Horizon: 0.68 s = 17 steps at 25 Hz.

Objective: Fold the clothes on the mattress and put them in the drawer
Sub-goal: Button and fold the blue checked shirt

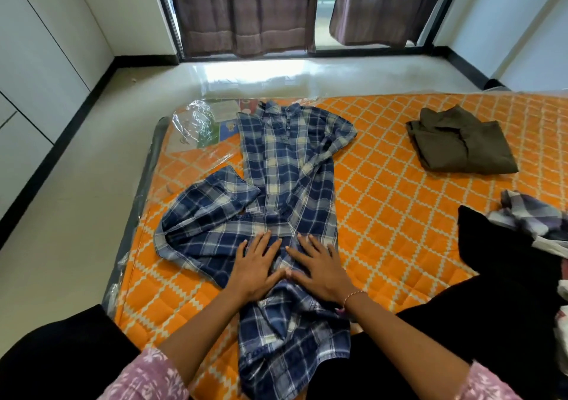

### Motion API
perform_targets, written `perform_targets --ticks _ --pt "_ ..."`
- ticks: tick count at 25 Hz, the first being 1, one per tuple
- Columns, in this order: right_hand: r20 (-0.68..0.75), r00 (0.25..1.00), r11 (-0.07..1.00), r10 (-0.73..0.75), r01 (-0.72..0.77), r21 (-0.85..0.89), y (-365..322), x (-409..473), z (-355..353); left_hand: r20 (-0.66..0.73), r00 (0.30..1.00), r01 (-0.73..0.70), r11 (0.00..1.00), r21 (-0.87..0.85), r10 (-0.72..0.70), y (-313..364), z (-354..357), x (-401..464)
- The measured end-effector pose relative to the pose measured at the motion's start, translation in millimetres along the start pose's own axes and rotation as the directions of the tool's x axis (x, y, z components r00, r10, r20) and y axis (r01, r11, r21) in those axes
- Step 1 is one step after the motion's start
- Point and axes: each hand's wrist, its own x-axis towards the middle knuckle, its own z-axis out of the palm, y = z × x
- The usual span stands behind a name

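left hand [256,266], right hand [319,269] flat on plaid shirt [285,166] | orange mattress [399,215] | folded olive garment [461,144]

Home bedroom. Orange quilted mattress [399,190] laid directly on pale floor [92,184]; brown curtains [246,12] over a floor-level window; white built-in wardrobe panels [37,61] at left.

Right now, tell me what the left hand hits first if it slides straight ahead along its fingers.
The left hand lies flat on the blue plaid shirt; straight ahead probably only more shirt, toward its folded-over sleeve.
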Motion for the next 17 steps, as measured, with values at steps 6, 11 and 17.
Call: perform_targets --ticks 6,11,17 --pt "-0.389 0.907 0.985 0.165 -0.134 0.105 19.5 52.6 -39.7 -0.405 0.908 0.050 0.987 -0.152 -0.108 22.9 -46.3 79.0" --pt "-0.270 0.892 0.925 0.362 -0.307 0.225 47.5 112.2 -77.8 -0.329 0.923 0.052 0.911 -0.410 -0.201 51.0 -65.8 154.9" --pt "0.325 0.781 -0.389 0.533 -0.115 0.914 85.1 198.3 -126.9 0.084 0.922 0.095 0.012 -0.995 -0.379 49.5 -89.1 239.3"
